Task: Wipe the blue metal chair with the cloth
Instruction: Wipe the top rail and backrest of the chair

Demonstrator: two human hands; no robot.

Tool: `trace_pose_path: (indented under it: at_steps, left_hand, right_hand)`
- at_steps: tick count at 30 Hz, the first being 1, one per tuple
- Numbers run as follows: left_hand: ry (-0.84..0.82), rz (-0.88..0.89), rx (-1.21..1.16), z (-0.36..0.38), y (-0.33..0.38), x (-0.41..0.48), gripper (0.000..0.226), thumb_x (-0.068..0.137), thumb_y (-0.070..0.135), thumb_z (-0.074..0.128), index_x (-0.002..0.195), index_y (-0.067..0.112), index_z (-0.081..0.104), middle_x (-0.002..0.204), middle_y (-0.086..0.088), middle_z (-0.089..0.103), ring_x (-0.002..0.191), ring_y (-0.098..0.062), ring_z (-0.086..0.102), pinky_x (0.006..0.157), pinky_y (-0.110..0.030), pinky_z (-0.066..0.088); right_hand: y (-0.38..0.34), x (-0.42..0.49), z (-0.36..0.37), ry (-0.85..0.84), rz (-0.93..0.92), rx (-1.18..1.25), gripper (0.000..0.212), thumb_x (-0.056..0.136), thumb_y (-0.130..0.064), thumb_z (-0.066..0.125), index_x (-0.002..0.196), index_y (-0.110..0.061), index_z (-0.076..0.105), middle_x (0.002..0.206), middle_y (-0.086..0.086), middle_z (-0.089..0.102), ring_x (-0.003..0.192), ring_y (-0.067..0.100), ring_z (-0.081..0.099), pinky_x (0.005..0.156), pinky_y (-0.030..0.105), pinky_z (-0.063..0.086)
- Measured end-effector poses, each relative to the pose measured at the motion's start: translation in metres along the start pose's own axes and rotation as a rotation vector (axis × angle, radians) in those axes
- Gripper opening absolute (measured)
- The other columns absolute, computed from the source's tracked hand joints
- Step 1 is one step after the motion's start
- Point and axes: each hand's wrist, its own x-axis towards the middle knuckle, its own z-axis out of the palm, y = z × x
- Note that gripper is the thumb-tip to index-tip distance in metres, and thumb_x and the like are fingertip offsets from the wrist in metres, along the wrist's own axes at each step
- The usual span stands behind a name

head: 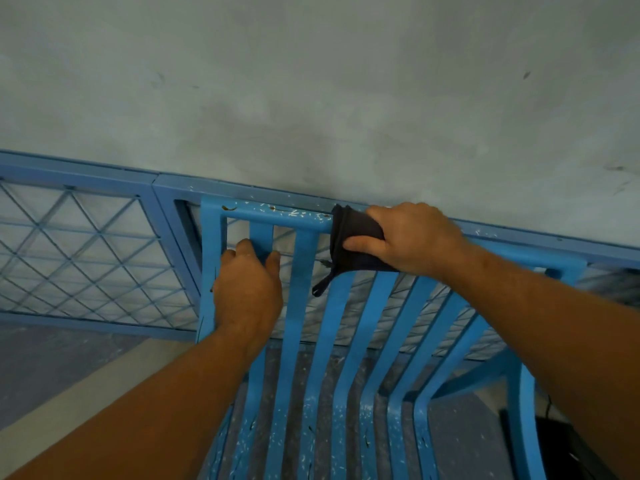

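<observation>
While left hand (247, 289) grips upright chair slat (261, 233) | right hand (412, 240) pinches cloth (353, 251) over rail (277, 216)

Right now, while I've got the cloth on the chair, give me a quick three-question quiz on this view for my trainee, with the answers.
1. True or false: the right hand grips the dark cloth, draped over the top rail of the blue chair.
2. What does the left hand grip? A) a backrest slat B) the cloth C) the top rail
3. Fill in: the cloth's loose corner hangs ____ the top rail.

Key: 1 true; 2 A; 3 below.
</observation>
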Motion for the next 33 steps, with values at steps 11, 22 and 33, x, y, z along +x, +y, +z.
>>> trace_pose_path:
  at_steps: [11,22,33]
  left_hand:
    - [-0.045,0.026,0.149,-0.004,0.004,0.005,0.035,0.099,0.036,0.048,0.112,0.004,0.053,0.096,-0.010,0.060,0.082,-0.025,0.057,0.066,-0.034,0.045]
    - [-0.088,0.098,0.241,-0.005,-0.002,0.008,0.036,0.100,0.037,0.045,0.111,0.003,0.047,0.082,-0.006,0.056,0.070,-0.020,0.051,0.061,-0.028,0.035]
    - [-0.097,0.126,0.185,-0.005,-0.011,0.012,0.031,0.098,0.032,0.050,0.112,0.005,0.048,0.080,-0.001,0.051,0.068,-0.014,0.047,0.059,-0.025,0.037]
  right_hand:
    - [-0.007,0.009,-0.001,-0.054,-0.067,0.055,0.051,0.081,-0.072,0.051,0.115,-0.032,0.056,0.102,-0.004,0.065,0.089,0.021,0.061,0.075,0.035,0.050]
    - [-0.028,0.009,0.012,0.184,-0.086,-0.045,0.061,0.091,-0.068,0.026,0.121,-0.023,0.054,0.104,0.002,0.067,0.088,0.027,0.063,0.069,0.034,0.043]
    - [-0.047,0.049,-0.008,-0.194,-0.086,0.074,0.050,0.082,-0.076,0.042,0.103,-0.033,0.053,0.092,0.000,0.063,0.079,0.019,0.058,0.071,0.035,0.050]
